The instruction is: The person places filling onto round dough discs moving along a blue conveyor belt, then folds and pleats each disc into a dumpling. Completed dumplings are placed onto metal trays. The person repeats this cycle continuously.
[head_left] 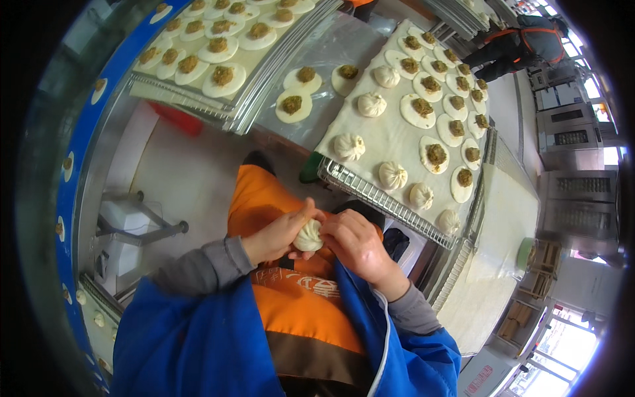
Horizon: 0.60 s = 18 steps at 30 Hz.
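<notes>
A pleated, round stuffed bun [308, 237] of pale dough sits in my left hand [281, 234], whose palm and fingers cup it from the left and below. With fingertips pinched at its right upper edge, my right hand [358, 246] closes on the same bun. Both hands are in front of my orange apron. Beyond them lies a cloth-covered wire rack [383, 192] bearing several finished buns, such as a pleated bun [393, 175] near its front edge. Flat dough rounds with brown filling, such as a topped dough round [434, 155], fill its right part.
At upper left, stacked trays [192, 99] carry more filled dough rounds. Between them and the rack, a metal table [317, 49] holds a few. A blue-edged conveyor [66, 212] curves down the left. Another person [529, 43] stands far right, beyond another cloth-covered surface [496, 251].
</notes>
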Each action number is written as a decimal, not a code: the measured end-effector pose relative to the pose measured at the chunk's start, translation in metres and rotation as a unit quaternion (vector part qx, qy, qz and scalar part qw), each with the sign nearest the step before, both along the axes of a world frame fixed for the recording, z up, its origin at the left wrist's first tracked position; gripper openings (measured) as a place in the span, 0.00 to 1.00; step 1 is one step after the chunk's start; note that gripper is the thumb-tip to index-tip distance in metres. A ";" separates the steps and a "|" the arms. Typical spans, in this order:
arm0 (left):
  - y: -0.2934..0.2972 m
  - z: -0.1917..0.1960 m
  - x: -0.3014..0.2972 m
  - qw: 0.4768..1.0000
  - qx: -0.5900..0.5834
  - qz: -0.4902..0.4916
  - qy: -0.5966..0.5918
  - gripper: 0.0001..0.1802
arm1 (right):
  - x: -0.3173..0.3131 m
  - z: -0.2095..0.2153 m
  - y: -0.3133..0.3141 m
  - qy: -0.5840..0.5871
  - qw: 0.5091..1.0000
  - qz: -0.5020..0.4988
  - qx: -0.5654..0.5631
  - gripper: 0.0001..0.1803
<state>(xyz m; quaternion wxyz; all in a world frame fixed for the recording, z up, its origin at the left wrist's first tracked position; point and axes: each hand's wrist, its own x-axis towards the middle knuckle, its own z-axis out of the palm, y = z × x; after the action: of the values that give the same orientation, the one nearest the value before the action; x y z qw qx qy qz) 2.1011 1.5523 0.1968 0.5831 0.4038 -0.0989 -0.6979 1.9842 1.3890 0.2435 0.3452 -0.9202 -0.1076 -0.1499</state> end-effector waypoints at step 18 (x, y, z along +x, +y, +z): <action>-0.052 0.030 -0.008 0.965 -0.088 0.215 -0.123 0.22 | 0.009 0.033 -0.026 0.000 0.988 -0.127 0.089 0.18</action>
<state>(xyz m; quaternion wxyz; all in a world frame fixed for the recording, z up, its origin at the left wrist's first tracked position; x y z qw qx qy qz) 2.0928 1.5004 0.2266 0.7362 0.4450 -0.1415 -0.4898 1.9928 1.3635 0.2763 0.4042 -0.8918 0.0237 -0.2018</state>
